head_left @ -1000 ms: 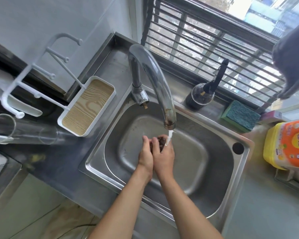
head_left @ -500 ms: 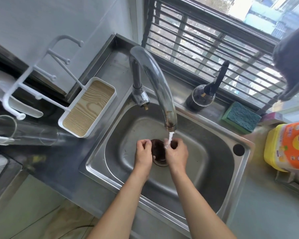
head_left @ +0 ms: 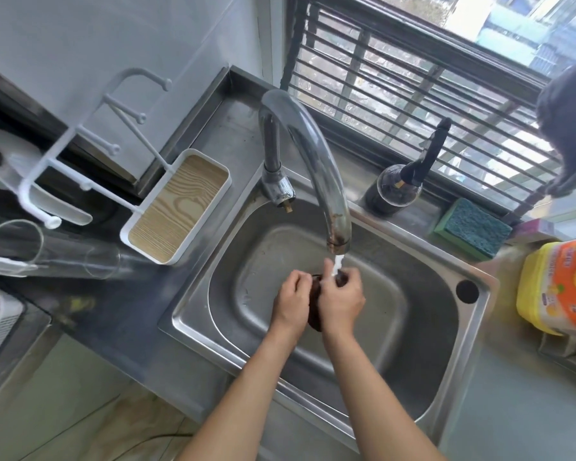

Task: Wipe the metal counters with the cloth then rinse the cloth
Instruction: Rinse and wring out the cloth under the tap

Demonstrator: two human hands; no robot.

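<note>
Over the steel sink (head_left: 423,354), my left hand (head_left: 290,302) and my right hand (head_left: 341,301) both grip a small dark brown cloth (head_left: 315,307) bunched between them. Most of the cloth is hidden by my fingers. Water runs from the curved chrome faucet (head_left: 310,161) in a thin white stream (head_left: 338,262) onto the cloth and my right fingers. The metal counter (head_left: 127,327) surrounds the sink on the left and back.
A white rack with a wood-grain tray (head_left: 177,204) and a lying glass (head_left: 47,249) are at the left. A dark bottle (head_left: 396,191), a green sponge (head_left: 473,229) and a yellow detergent bottle (head_left: 559,287) line the back right. A barred window is behind.
My hands pulled apart half a second ago, showing the cloth between them. They have come back together around the cloth under the stream.
</note>
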